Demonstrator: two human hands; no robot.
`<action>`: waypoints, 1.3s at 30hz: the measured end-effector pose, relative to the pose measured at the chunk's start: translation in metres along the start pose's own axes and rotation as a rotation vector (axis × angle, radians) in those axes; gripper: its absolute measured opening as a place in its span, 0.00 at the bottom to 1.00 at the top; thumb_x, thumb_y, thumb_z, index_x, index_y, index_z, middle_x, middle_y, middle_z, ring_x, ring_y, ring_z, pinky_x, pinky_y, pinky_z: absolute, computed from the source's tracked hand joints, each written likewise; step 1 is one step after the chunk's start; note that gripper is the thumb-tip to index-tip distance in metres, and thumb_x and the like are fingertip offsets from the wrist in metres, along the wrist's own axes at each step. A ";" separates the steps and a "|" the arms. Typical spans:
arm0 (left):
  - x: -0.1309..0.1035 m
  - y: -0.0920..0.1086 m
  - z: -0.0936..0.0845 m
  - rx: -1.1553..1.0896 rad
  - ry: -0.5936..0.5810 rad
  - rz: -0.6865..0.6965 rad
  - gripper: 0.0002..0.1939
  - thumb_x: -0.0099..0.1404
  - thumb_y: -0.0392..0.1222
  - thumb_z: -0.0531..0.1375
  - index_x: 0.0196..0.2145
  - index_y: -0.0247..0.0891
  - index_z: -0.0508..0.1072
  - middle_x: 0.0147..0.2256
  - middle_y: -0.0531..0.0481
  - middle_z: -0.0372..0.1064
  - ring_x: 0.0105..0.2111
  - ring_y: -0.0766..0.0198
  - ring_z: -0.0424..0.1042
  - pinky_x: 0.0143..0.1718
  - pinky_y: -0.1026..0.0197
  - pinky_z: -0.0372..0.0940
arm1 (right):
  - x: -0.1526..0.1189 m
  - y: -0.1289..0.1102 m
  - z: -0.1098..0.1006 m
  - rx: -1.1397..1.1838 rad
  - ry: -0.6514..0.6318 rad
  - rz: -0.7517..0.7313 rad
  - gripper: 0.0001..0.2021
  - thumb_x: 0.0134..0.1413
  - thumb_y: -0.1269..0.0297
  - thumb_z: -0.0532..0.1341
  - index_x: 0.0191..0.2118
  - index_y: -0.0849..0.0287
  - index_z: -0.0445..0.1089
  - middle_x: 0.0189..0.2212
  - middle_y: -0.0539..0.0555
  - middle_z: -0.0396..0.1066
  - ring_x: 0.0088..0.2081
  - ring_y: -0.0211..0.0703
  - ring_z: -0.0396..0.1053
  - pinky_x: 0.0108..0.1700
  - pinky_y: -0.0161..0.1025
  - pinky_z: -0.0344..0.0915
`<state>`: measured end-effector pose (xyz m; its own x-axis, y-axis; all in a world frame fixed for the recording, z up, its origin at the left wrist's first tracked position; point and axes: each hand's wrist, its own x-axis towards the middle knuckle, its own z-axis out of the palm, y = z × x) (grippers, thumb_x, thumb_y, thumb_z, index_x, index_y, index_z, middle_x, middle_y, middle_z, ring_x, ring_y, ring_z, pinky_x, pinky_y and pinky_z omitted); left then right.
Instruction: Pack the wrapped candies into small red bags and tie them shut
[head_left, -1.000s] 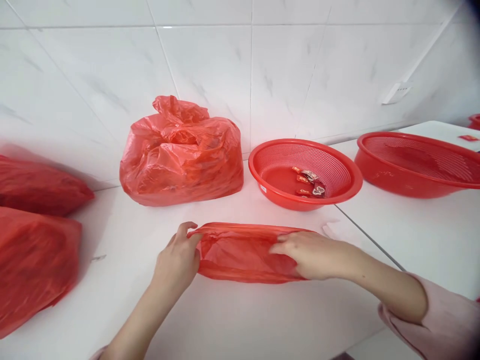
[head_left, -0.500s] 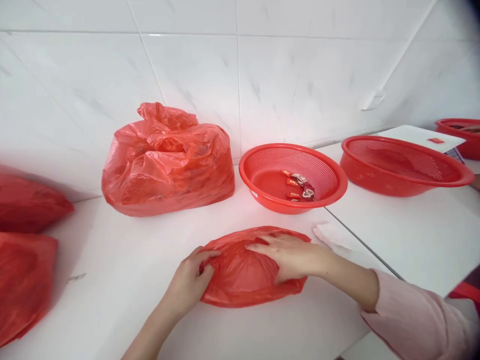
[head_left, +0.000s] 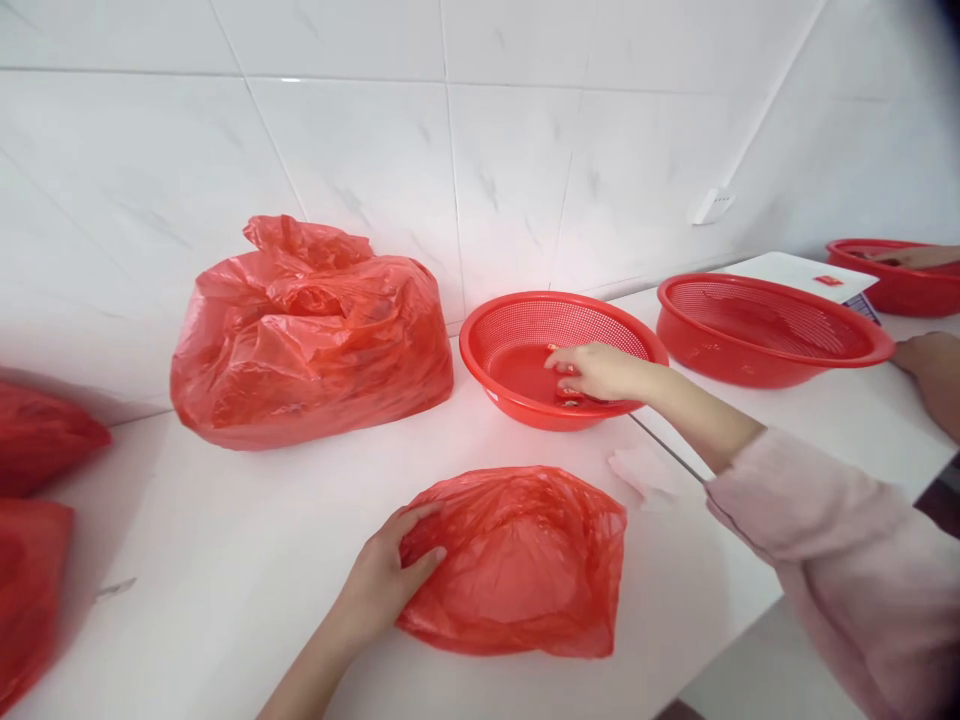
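An open red plastic bag (head_left: 517, 590) lies on the white table in front of me, its mouth spread wide and nothing visible in it. My left hand (head_left: 386, 570) grips the bag's left edge, with thumb and forefinger over the rim. Behind the bag stands a round red plastic basket (head_left: 487, 375) with mesh sides. My right hand (head_left: 600, 372) reaches down into it, thumb and forefinger apart, over a few small wrapped packets (head_left: 571, 393). Most of the packets are hidden beneath that hand, and nothing shows in its grasp.
A full red plastic bag (head_left: 315, 360) stands against the tiled wall. More red bags (head_left: 30, 590) are at the left edge. On the right are another red basket (head_left: 765, 345), a white board (head_left: 787, 270), a farther red basket (head_left: 900, 290) and another person's hands (head_left: 934, 375). Scrap paper (head_left: 637, 478) lies nearby.
My right hand has left the open bag and moved up and away into the basket. The bag's mouth is wider now, while my left hand stays at its left edge.
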<state>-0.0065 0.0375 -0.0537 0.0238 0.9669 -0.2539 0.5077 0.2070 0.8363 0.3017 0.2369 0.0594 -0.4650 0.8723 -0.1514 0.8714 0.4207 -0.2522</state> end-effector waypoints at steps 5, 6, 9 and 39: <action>0.000 -0.004 -0.001 -0.048 -0.020 -0.014 0.29 0.61 0.42 0.59 0.60 0.44 0.65 0.62 0.47 0.62 0.62 0.51 0.61 0.63 0.48 0.55 | 0.039 0.029 0.018 -0.057 -0.200 0.058 0.15 0.47 0.68 0.65 0.44 0.55 0.75 0.47 0.60 0.72 0.44 0.55 0.71 0.40 0.45 0.66; 0.000 -0.003 -0.001 -0.057 -0.027 -0.013 0.29 0.61 0.41 0.59 0.61 0.43 0.64 0.62 0.47 0.62 0.62 0.51 0.61 0.64 0.48 0.55 | 0.041 0.030 0.021 -0.051 -0.208 0.056 0.13 0.46 0.68 0.65 0.42 0.55 0.75 0.45 0.60 0.73 0.44 0.55 0.71 0.40 0.45 0.66; -0.001 -0.003 -0.002 -0.076 -0.037 -0.019 0.29 0.62 0.42 0.58 0.61 0.43 0.63 0.63 0.46 0.61 0.62 0.51 0.60 0.63 0.48 0.55 | 0.041 0.030 0.021 -0.002 -0.198 0.051 0.04 0.49 0.68 0.64 0.33 0.58 0.74 0.39 0.61 0.74 0.39 0.52 0.71 0.36 0.43 0.65; -0.006 0.007 -0.008 -0.237 -0.110 -0.066 0.34 0.58 0.38 0.57 0.63 0.43 0.62 0.64 0.47 0.60 0.59 0.48 0.65 0.57 0.51 0.64 | -0.027 -0.052 0.002 0.506 0.184 -0.172 0.14 0.64 0.62 0.53 0.50 0.56 0.71 0.41 0.56 0.76 0.36 0.39 0.74 0.40 0.38 0.71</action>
<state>-0.0100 0.0347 -0.0427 0.0971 0.9309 -0.3520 0.2959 0.3107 0.9033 0.2683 0.1907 0.0752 -0.5194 0.8497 0.0906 0.5806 0.4287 -0.6922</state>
